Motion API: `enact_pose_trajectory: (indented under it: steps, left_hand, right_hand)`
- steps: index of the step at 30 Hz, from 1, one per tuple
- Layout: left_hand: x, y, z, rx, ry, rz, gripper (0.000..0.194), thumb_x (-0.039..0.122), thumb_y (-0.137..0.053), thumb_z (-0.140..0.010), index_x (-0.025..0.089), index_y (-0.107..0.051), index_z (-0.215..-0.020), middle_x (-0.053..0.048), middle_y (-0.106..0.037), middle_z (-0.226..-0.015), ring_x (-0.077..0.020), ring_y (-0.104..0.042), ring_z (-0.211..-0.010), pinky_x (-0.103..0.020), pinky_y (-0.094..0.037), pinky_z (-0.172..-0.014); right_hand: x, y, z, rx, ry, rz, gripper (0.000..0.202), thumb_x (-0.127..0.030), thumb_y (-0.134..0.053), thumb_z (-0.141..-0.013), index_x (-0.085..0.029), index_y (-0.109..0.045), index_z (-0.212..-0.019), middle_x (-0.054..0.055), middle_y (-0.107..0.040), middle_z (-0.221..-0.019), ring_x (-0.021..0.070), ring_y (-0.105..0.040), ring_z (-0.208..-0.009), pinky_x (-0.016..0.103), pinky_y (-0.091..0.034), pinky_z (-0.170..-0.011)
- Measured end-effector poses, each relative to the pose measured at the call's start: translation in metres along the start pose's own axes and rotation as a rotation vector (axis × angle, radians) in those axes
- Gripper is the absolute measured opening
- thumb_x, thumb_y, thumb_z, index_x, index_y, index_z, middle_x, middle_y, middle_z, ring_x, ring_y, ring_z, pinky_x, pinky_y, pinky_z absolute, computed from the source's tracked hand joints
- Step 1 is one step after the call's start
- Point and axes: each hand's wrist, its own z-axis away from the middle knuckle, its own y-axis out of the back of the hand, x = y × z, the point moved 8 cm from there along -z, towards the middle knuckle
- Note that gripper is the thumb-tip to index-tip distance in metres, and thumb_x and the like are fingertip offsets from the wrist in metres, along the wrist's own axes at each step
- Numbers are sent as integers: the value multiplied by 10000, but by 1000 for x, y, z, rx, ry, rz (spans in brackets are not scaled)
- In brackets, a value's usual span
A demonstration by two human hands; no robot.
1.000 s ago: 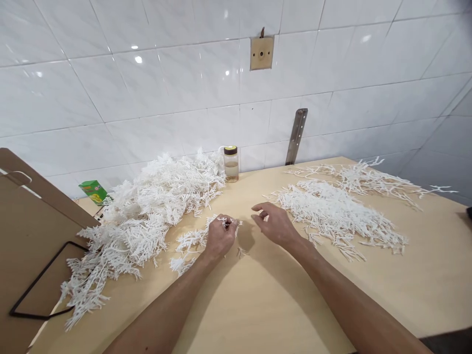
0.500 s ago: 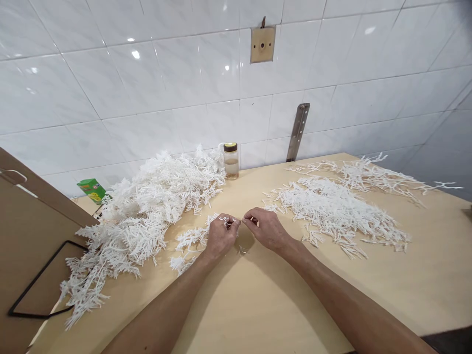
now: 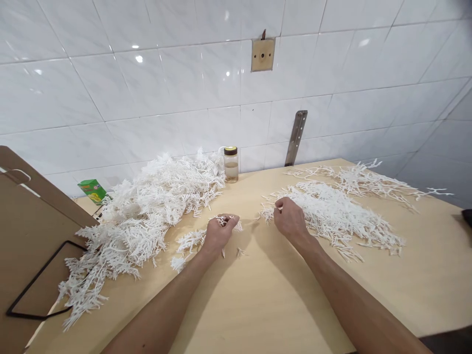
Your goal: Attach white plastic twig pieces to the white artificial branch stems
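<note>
The left hand's (image 3: 217, 237) fingers pinched a white sprig (image 3: 221, 220), while the right hand's (image 3: 290, 219) curled, grip unclear, with a white pile (image 3: 341, 212) at three o'clock

Cardboard (image 3: 40, 250), 9 o'clock, was cut off by edge; dark object (image 3: 467, 217), 3 o'clock, likewise, unidentifiable. Green carton's (image 3: 92, 191) print, 10 o'clock, was unreadable. Left hand (image 3: 218, 234) partly hid white sprig (image 3: 221, 220); right hand's (image 3: 290, 217) fingertips were hidden.

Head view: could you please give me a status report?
Left hand pinching white sprig. Right hand at pile's left edge, grip unclear. Jar behind, touching neither hand.
</note>
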Motion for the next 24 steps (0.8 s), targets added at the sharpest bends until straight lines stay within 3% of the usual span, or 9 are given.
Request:
enact_pose_trajectory:
  steps: [3,5,7,10,12,19,24]
  left_hand:
    - [-11,-3,0,-34,169,211,499,602,-652,-748,136,-715,-911,12,-555,-617,-97,-496,-486,-237,-371,-484]
    - [-13,-3,1,-24,209,265,554,647,-639,-741,127,-712,-916,6,-551,-621,-102,-519,-497,-231,-373,-475]
    - [-11,0,2,-2,198,247,574,678,-601,-759,132,-702,-905,21,-512,-591,-96,-496,-467,-226,-346,-454]
    - [-7,5,1,43,132,182,576,696,-547,-794,146,-689,-885,27,-487,-601,-91,-477,-466,-224,-344,-449]
    - [-5,7,0,55,106,156,583,707,-529,-801,151,-686,-879,18,-494,-633,-101,-494,-500,-230,-373,-463]
    - [-4,6,-2,38,60,46,630,733,-396,-850,178,-690,-891,-6,-513,-731,-114,-498,-560,-247,-417,-504]
    - [-1,3,0,23,26,28,634,729,-379,-861,177,-687,-916,-8,-505,-749,-110,-489,-575,-244,-416,-520]
  right_hand:
    - [-4,9,1,47,8,-64,235,-188,-542,-814,-145,-601,-1037,146,-660,-1038,232,-637,-840,343,-459,-756]
    - [-15,1,8,-69,-12,-228,168,-284,-545,-853,-170,-614,-955,100,-679,-905,206,-650,-721,326,-493,-682]
    - [-30,-21,24,-333,-89,-457,253,-425,-521,-895,-188,-610,-881,41,-656,-716,164,-629,-545,281,-494,-540]
    - [-62,-54,61,-809,-146,-688,476,-631,-467,-893,-176,-606,-875,27,-647,-642,140,-616,-445,238,-465,-426]
    - [-78,-62,79,-981,-134,-765,533,-691,-476,-863,-172,-601,-877,25,-652,-639,139,-628,-456,222,-458,-412]
    - [-86,-66,87,-1038,-144,-903,438,-599,-674,-771,-175,-597,-847,-26,-613,-599,109,-612,-466,173,-360,-370]
    - [-83,-70,86,-1024,-168,-949,418,-572,-688,-768,-170,-590,-824,-14,-628,-596,98,-593,-458,174,-390,-408]
